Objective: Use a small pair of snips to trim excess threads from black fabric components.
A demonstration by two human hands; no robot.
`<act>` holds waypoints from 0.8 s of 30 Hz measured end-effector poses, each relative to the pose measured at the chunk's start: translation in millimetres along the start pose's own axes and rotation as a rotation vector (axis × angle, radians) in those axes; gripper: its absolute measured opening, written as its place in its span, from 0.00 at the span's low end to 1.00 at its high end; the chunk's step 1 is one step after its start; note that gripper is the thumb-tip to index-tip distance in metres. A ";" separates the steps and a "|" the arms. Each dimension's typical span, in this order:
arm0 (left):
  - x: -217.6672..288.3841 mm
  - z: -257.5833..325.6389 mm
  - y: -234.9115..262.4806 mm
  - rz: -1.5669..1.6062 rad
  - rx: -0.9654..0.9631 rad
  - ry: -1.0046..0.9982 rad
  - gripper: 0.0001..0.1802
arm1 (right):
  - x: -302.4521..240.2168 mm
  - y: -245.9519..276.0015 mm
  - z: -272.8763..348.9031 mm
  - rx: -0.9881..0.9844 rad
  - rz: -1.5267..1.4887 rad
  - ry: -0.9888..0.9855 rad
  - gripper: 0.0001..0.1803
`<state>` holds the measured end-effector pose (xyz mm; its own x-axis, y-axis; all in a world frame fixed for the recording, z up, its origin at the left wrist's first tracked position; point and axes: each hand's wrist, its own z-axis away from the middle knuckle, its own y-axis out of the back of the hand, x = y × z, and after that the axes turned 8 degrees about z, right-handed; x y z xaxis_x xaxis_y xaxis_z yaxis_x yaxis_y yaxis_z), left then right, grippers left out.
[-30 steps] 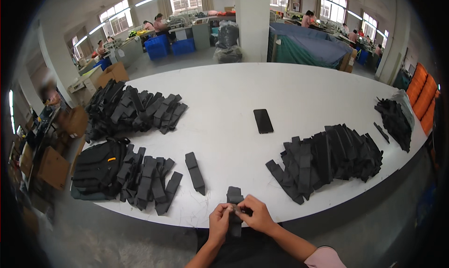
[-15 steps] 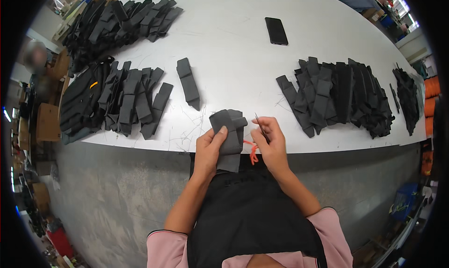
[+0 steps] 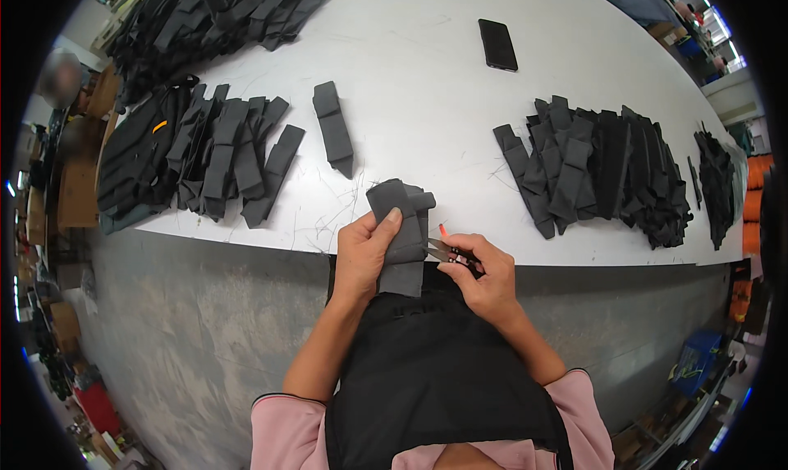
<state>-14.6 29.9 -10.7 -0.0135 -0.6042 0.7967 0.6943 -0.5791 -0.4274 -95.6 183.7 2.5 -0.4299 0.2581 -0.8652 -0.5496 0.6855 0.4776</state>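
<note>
your left hand [image 3: 367, 255] grips a dark fabric piece [image 3: 402, 232] at the white table [image 3: 427, 100] edge; your right hand [image 3: 484, 275] pinches small thread snips [image 3: 447, 251] touching it.

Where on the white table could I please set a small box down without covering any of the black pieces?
The broadest bare patch of the table lies between the single black piece, the phone and the right pile. The left piles are crowded, as is the edge by the left hand.
</note>
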 end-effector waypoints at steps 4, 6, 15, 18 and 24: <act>-2.6 0.0 -1.7 -0.006 -0.006 -0.092 0.13 | 2.6 -1.4 -0.9 0.043 0.152 0.144 0.13; -1.5 0.7 -1.6 -0.036 0.003 -0.097 0.13 | 2.4 -0.8 -0.4 0.035 0.232 0.169 0.12; -4.9 -3.2 1.6 -0.207 0.023 -0.165 0.13 | 1.5 -4.3 5.6 0.061 0.058 -0.030 0.11; -4.6 -2.7 3.3 -0.199 0.004 -0.163 0.13 | 1.3 -1.8 2.3 0.099 0.278 0.240 0.11; -3.4 -2.0 3.6 -0.195 -0.019 -0.115 0.14 | -10.3 1.0 -1.5 -0.005 0.434 0.332 0.14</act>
<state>-13.6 28.7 -15.8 -0.0627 -0.4141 0.9081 0.6729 -0.6895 -0.2679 -92.8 180.7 12.1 -0.8205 0.2873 -0.4942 -0.2743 0.5607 0.7813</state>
